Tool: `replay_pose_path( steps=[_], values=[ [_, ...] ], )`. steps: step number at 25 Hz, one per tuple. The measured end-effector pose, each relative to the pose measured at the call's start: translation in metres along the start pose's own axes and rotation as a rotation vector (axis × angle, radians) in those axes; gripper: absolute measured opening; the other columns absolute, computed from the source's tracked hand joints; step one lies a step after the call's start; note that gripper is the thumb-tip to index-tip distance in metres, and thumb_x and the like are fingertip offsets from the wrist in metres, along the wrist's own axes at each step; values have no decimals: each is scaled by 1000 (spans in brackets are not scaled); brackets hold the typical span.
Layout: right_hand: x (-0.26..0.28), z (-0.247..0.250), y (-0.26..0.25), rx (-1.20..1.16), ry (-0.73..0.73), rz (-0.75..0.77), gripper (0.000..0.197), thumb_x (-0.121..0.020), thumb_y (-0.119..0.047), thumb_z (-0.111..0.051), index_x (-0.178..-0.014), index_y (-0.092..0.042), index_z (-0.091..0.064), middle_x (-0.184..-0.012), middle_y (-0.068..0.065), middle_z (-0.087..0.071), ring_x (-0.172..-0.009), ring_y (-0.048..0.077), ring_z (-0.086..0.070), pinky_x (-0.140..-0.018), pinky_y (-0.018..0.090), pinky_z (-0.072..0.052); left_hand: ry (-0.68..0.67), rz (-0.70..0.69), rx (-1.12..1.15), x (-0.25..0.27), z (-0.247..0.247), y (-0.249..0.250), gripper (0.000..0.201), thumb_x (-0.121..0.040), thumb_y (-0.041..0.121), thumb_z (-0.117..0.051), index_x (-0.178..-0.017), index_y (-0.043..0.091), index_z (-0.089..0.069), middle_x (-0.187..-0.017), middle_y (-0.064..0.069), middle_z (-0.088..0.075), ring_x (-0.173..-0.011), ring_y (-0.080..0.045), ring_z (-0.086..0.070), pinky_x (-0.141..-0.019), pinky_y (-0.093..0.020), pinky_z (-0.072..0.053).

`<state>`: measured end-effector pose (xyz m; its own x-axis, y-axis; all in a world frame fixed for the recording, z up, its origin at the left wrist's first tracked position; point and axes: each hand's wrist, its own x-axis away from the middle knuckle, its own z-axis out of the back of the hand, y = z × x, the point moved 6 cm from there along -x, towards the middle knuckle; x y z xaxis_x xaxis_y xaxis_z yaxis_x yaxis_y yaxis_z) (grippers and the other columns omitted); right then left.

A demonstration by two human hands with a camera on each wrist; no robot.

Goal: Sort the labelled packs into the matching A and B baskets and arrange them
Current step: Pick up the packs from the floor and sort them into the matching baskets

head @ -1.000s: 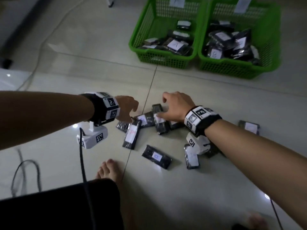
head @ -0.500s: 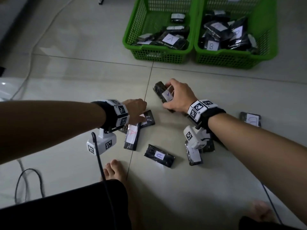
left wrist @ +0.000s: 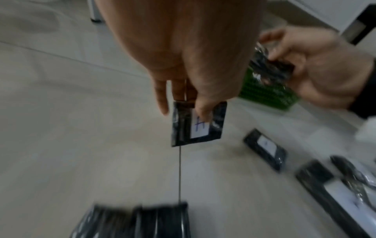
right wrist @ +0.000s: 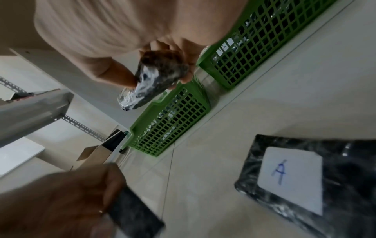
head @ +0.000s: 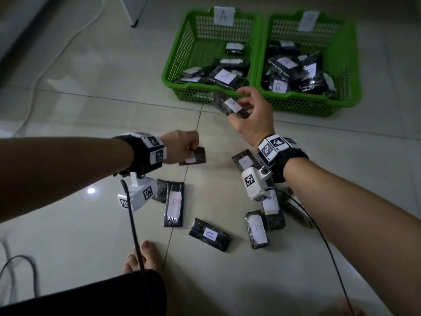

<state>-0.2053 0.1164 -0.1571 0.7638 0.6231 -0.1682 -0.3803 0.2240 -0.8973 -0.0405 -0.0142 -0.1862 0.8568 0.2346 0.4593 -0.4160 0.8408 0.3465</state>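
My right hand [head: 247,115] grips a black pack with a white label [head: 230,106] in the air, just in front of basket A [head: 193,42]; the same pack [right wrist: 154,78] shows in the right wrist view. My left hand [head: 182,148] pinches a second black pack [head: 194,156] by its top edge above the floor; its label reads A [left wrist: 198,127]. Basket B [head: 350,65] stands to the right of basket A. Both green baskets hold several labelled packs. Several more packs lie on the tiles, among them one marked A [head: 209,234] and another [head: 174,207].
A bare foot [head: 143,256] and a dark-clothed knee [head: 91,297] sit at the front. Black cables [head: 134,224] trail from both wrist cameras. A white cord [head: 52,62] crosses the floor at the left. A cardboard box [right wrist: 95,154] and metal shelving [right wrist: 36,109] stand beyond the baskets.
My right hand has lifted its pack off the floor and carried it forward toward basket A. My left hand has picked a pack up from the pile and raised it.
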Motion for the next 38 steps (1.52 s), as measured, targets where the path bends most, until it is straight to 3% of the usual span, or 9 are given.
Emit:
replay_pose_path(
  steps=[4, 8, 12, 18, 21, 24, 27, 34, 38],
  values=[
    [-18, 10, -2, -69, 142, 59, 26, -84, -13, -60, -109, -10, -64, -94, -1, -70, -78, 7, -65, -65, 21, -52, 426, -94, 140, -14, 94, -2, 15, -95, 8, -52, -110, 10, -53, -92, -1, -61, -65, -20, -55, -60, -27, -42],
    [-48, 9, -6, 54, 166, 134, 17, -96, -17, -56, -109, -11, -65, -97, 0, -67, -85, 15, -63, -75, 36, -56, 638, -13, 233, -42, 161, -22, 18, -92, 7, -51, -104, 11, -65, -101, -2, -57, -82, -17, -52, -71, -25, -39],
    [-79, -8, -9, 294, 133, 179, 22, -94, -25, -66, -108, -9, -70, -115, 8, -59, -99, 19, -57, -92, 27, -46, 618, 41, 243, -66, 171, -35, 36, -80, 17, -74, -113, 10, -63, -111, -8, -57, -91, -18, -53, -71, -24, -36],
    [-116, -47, 5, 601, -94, 122, 36, -96, -16, -58, -131, -9, -60, -130, 9, -57, -115, 29, -56, -100, 40, -48, 599, 18, 239, -110, 149, -55, 29, -92, 18, -60, -121, 14, -62, -119, -10, -64, -94, -22, -60, -74, -26, -41],
    [-118, -52, 10, 730, -83, 211, 43, -96, -25, -55, -136, -8, -57, -129, 8, -63, -122, 30, -51, -105, 43, -43, 486, 60, 57, -132, 131, -61, 36, -97, 28, -50, -133, 23, -55, -128, -6, -59, -115, -29, -56, -94, -37, -40],
    [-115, -54, 19, 690, -111, 166, 52, -99, -26, -49, -148, -9, -45, -148, 12, -49, -137, 30, -39, -115, 44, -34, 352, 135, -112, -144, 114, -71, 39, -102, 34, -36, -138, 28, -49, -136, -3, -54, -132, -27, -40, -106, -46, -28],
    [-107, -55, 22, 613, -166, 147, 57, -99, -21, -48, -154, -10, -34, -159, 11, -34, -147, 28, -27, -121, 44, -26, 325, 109, -12, -140, 115, -74, 49, -102, 37, -35, -149, 22, -37, -154, -4, -37, -146, -26, -24, -115, -52, -24],
    [-95, -39, 17, 540, -238, 116, 57, -101, -15, -49, -155, -14, -31, -164, 5, -24, -152, 22, -17, -125, 41, -15, 623, -24, -64, -59, 122, -61, 28, -90, 17, -58, -117, 10, -59, -119, -14, -59, -109, -35, -54, -93, -45, -46],
    [-64, -19, 2, 472, 29, 204, 50, -87, -7, -57, -136, -8, -51, -146, 11, -44, -137, 28, -37, -117, 43, -31, 267, 57, -91, -9, 64, -60, 25, -89, 18, -62, -113, 15, -62, -117, -4, -56, -100, -26, -62, -82, -30, -47]
  ],
)
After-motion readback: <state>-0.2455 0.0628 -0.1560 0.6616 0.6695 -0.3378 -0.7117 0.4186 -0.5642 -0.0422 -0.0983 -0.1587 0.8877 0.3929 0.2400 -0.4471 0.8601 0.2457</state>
